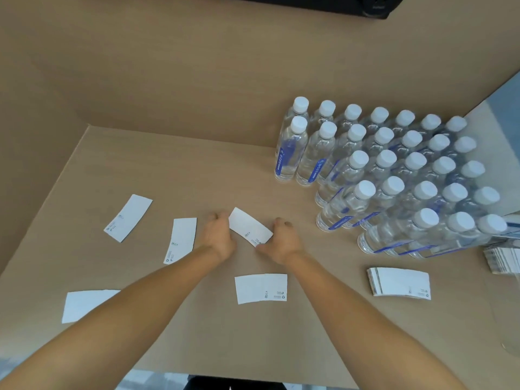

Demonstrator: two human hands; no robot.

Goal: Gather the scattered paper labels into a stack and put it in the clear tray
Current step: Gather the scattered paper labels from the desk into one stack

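A white paper label (249,226) lies tilted at the middle of the brown cardboard surface (168,164). My left hand (219,235) grips its far left end and my right hand (282,242) pinches its near right corner. Other loose labels lie around: one far left (128,218), one left of my left hand (181,239), a pair overlapping near me (261,288), and one under my left forearm (84,305). A thick stack of labels (399,282) rests at the right. The clear tray (509,327) shows faintly at the right edge.
Several rows of clear water bottles (394,178) with white caps fill the right rear of the surface. Another label pile (503,260) sits at the far right edge. A cardboard wall (197,80) rises behind.
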